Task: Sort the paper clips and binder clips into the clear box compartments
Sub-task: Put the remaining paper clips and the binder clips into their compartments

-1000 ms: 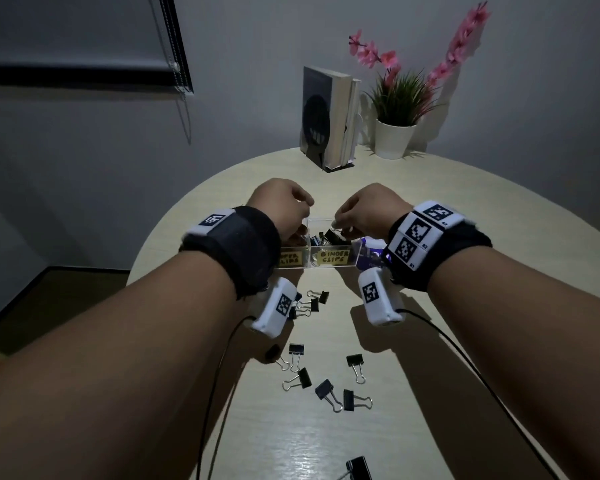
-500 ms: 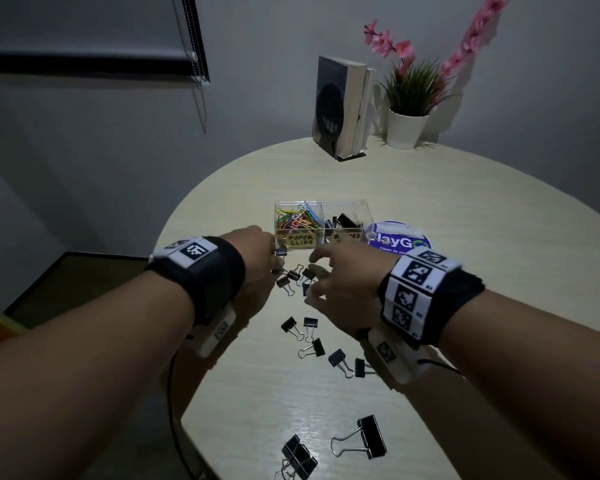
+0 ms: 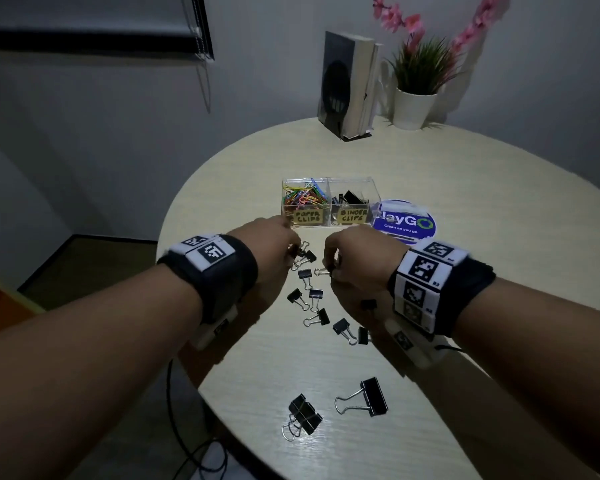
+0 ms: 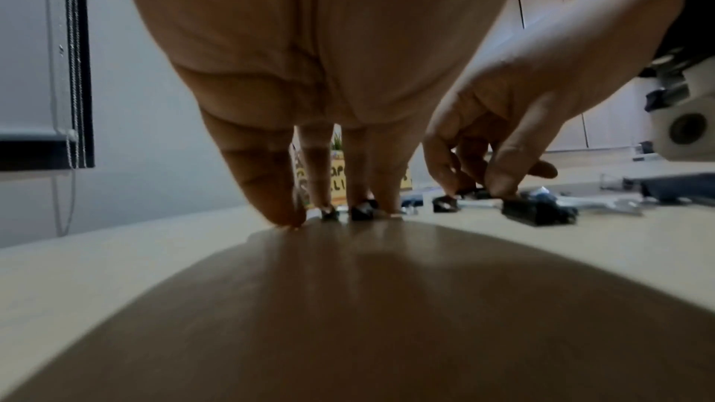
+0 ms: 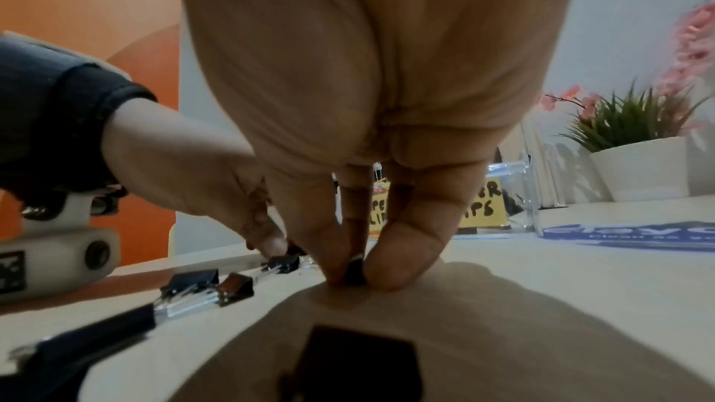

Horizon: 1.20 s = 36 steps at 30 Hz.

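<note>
The right hand's (image 5: 367,78) thumb and fingertips (image 5: 402,256) were pressed narrowly together on a small black binder clip (image 5: 354,271) lying on the table (image 3: 465,237). The left hand's (image 4: 309,41) fingers pointed straight down, close together, their tips touching the table among two small black clips (image 4: 361,211); whether they actually gripped one could not be told. Both hands worked side by side just in front of the clear box (image 3: 329,188). Its left compartment, labelled "paper clips", held colourful paper clips (image 3: 305,199); its right one, labelled "binder clips", held a few black clips. More small binder clips (image 3: 312,306) lay scattered between the wrists, and two larger binder clips (image 3: 368,398) sat nearer the table's front edge. A blue round sticker (image 3: 407,221) lay beside the box; books (image 3: 347,88) and a potted plant (image 3: 414,105) stood at the far edge.
</note>
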Tool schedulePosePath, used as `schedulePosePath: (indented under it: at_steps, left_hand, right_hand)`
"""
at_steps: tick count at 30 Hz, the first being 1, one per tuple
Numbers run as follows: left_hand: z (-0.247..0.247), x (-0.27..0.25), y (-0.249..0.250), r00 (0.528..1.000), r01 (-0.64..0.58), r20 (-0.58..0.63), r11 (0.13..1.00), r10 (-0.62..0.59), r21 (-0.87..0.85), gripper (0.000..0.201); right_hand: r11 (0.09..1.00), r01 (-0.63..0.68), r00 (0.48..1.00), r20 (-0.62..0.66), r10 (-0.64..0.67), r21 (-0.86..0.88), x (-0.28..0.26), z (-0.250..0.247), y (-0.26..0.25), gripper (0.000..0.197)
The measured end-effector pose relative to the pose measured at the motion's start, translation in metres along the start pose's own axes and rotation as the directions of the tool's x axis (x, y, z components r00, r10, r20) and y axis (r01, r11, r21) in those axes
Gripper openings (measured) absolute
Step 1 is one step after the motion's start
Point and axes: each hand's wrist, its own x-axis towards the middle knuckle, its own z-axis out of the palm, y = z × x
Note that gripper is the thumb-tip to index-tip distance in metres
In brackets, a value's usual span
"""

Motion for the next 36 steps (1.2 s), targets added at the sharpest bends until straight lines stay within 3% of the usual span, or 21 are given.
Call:
schedulePosePath:
  at_steps: [3,7,9,12,22,27,30,33,36]
  left_hand:
    - [0.004,-0.002,-0.004,0.999,0.043,-0.018,0.992,-0.046,-0.119,0.031]
    - [0.003,-0.002,-0.011,0.995,0.091,-0.003,0.963,-0.095,-0.253,0.019]
    - [0.002,-0.001,-0.013,0.995,0.093,0.006,0.949,-0.096,-0.303,0.023]
    - [0.0,-0.002,-0.014,0.996,0.084,0.054,0.937,-0.07,-0.338,0.031]
    - [-0.009,0.001,-0.021,0.989,0.124,0.132,0.887,-0.072,-0.444,0.021]
    - [-0.04,0.019,-0.015,0.998,0.062,0.013,0.785,-0.068,-0.616,0.019]
    - [-0.066,0.046,-0.004,0.985,0.017,-0.12,0.772,-0.121,-0.636,0.018]
    - [-0.081,0.073,0.013,0.951,0.013,-0.255,0.845,-0.177,-0.535,0.02]
    - [-0.081,0.095,0.028,0.931,0.041,-0.314,0.906,-0.188,-0.422,0.03]
  right_hand:
    - [0.998,-0.041,0.998,0.044,0.039,0.041,-0.004,0.0,0.002,0.02]
    - [0.965,-0.131,0.989,0.097,0.112,0.227,-0.006,0.0,0.009,0.016]
    - [0.95,-0.149,0.987,0.101,0.126,0.273,-0.007,-0.001,0.012,0.016]
    - [0.935,-0.154,0.987,0.096,0.13,0.321,-0.007,0.0,0.016,0.015]
    - [0.905,-0.162,0.986,0.035,0.161,0.393,-0.005,-0.014,0.04,0.012]
    - [0.742,-0.191,0.941,-0.094,0.324,0.642,0.004,-0.057,0.067,0.013]
    - [0.768,-0.175,0.911,-0.194,0.363,0.616,0.022,-0.074,0.076,0.017]
    - [0.811,-0.193,0.884,-0.261,0.388,0.552,0.044,-0.079,0.078,0.02]
    - [0.869,-0.194,0.885,-0.302,0.356,0.455,0.059,-0.075,0.074,0.012]
